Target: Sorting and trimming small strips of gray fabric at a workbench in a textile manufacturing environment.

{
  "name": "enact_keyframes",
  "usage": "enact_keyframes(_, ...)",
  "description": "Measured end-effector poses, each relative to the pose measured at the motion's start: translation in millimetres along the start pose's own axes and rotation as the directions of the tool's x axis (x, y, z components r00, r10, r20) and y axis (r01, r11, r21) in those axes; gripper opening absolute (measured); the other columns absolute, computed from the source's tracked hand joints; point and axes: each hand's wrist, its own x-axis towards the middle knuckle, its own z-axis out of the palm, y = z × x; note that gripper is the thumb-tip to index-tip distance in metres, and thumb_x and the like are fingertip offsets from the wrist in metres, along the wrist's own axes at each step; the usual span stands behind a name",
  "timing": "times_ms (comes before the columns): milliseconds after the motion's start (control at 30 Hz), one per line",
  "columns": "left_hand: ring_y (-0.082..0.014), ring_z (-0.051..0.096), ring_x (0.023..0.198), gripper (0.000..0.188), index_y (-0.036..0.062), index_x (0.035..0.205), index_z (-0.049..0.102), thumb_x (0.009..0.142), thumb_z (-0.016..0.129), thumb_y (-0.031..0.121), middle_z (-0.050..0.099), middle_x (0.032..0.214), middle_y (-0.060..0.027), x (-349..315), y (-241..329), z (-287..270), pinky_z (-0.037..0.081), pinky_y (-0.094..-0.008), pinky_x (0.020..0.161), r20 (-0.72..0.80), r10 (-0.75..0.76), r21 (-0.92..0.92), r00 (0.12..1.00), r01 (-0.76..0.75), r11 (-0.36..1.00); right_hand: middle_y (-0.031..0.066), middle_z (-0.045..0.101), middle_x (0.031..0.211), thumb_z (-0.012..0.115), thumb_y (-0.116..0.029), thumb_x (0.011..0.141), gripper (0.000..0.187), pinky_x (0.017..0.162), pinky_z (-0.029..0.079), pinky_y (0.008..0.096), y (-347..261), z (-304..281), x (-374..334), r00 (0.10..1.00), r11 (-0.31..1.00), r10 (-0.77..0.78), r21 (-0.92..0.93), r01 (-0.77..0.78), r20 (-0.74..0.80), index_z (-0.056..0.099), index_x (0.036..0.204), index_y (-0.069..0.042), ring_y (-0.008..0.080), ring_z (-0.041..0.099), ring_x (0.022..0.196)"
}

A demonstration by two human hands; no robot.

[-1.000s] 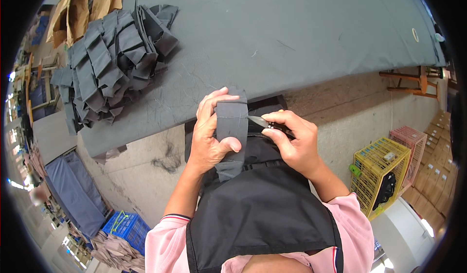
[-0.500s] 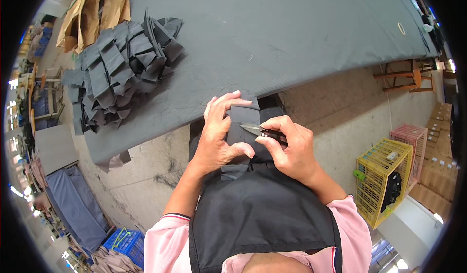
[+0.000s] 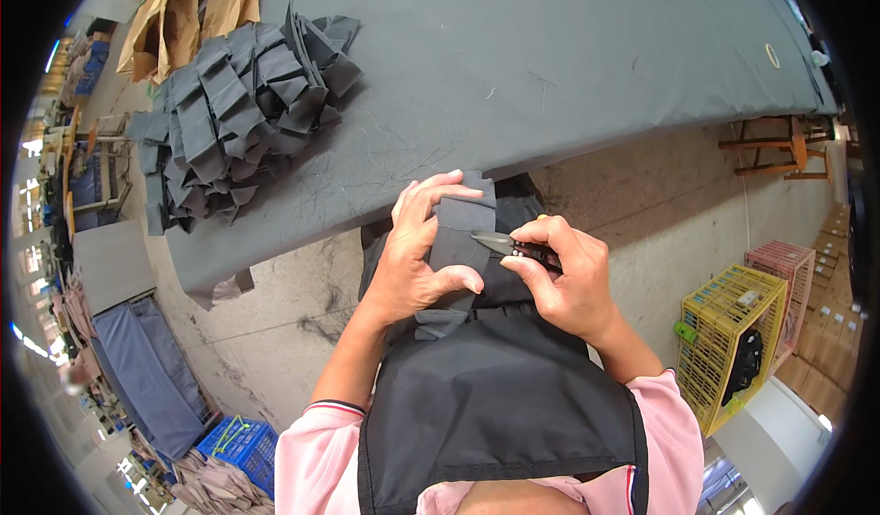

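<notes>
Over my lap, at the near edge of the table, my left hand (image 3: 410,258) holds a strip of dark grey fabric pieces (image 3: 456,245). Its fingers curve around the far end, and the thumb lies across the nearer part. My right hand (image 3: 579,281) grips a pair of thread snips (image 3: 497,243) between thumb and fingers. The pointed blades face left, with their tips over the middle of the fabric strip; whether they touch it I cannot tell. Part of the snips' dark handle is hidden by my right fingers.
A heap of dark grey fabric pieces (image 3: 240,102) lies on the grey-covered table (image 3: 550,84), beside a brown paper bag (image 3: 183,24). Loose threads and a ring (image 3: 772,55) are on the cover. Yellow crate (image 3: 729,332) and wooden stool (image 3: 779,153) stand right; blue crate (image 3: 240,455) lower left.
The view has shifted slightly, so the table and heap appear a little higher and further right. Both hands keep their holds; the snips stay over the fabric strip.
</notes>
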Motion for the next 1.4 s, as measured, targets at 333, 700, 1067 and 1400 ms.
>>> enact_keyframes(333, -0.0304, 0.039, 0.128, 0.068, 0.0019, 0.1, 0.061, 0.06, 0.075, 0.055, 0.054, 0.122, -0.0055, 13.8, -2.0, 1.8, 0.018, -0.0559, 0.106, 0.071, 0.026, -0.083, 0.997, -0.02, 0.996, 0.0066, 0.062, 0.072, 0.073, -0.008, 0.071, 0.022, 0.052, 0.044, 0.0309, 2.2, -1.9, 10.7, 0.999, 1.0, 0.019, 0.023, -0.02, 0.029, 0.057, 0.086, -0.004, 0.0227, 0.058, 0.056)
enact_keyframes(700, -0.0304, 0.039, 0.128, 0.066, 0.0036, 0.1, 0.062, 0.06, 0.075, 0.054, 0.054, 0.123, -0.0055, 40.5, -22.7, -2.4, 0.018, -0.0565, 0.106, 0.105, 0.021, -0.095, 0.994, -0.011, 0.995, 0.0078, 0.064, 0.075, 0.073, -0.008, 0.071, 0.02, 0.054, 0.046, 0.0316, 26.2, -1.9, 41.9, 0.997, 0.999, -0.038, 0.0, 0.038, 0.064, 0.059, 0.082, -0.002, 0.0247, 0.06, 0.059)
enact_keyframes(1067, -0.0299, 0.027, 0.135, 0.038, 0.0009, 0.106, 0.063, 0.089, 0.057, 0.034, 0.048, 0.131, -0.0096, 58.5, -41.3, -7.5, 0.021, -0.0454, 0.109, -0.033, -0.126, -0.208, 0.992, 0.116, 0.971, 0.0044, 0.063, 0.087, 0.072, -0.004, 0.078, 0.023, 0.067, 0.048, 0.0227, 20.1, 11.5, 40.7, 0.881, 0.739, 0.473, 0.545, -0.397, 0.001, 0.058, 0.095, -0.001, 0.007, 0.056, 0.072)
enact_keyframes(1400, -0.0037, 0.052, 0.083, 0.038, -0.0057, 0.112, 0.059, 0.095, 0.049, 0.026, 0.059, 0.097, -0.0027, 87.5, -39.9, -12.8, 0.042, -0.0176, 0.073, -0.005, -0.695, -0.622, 0.719, 0.542, 0.565, 0.0017, 0.042, 0.058, 0.068, -0.003, 0.057, 0.049, 0.045, 0.042, 0.0298, 28.4, 47.1, 43.6, 0.897, 0.881, -0.441, -0.181, 0.438, 0.028, 0.066, 0.105, -0.009, 0.0176, 0.043, 0.046)
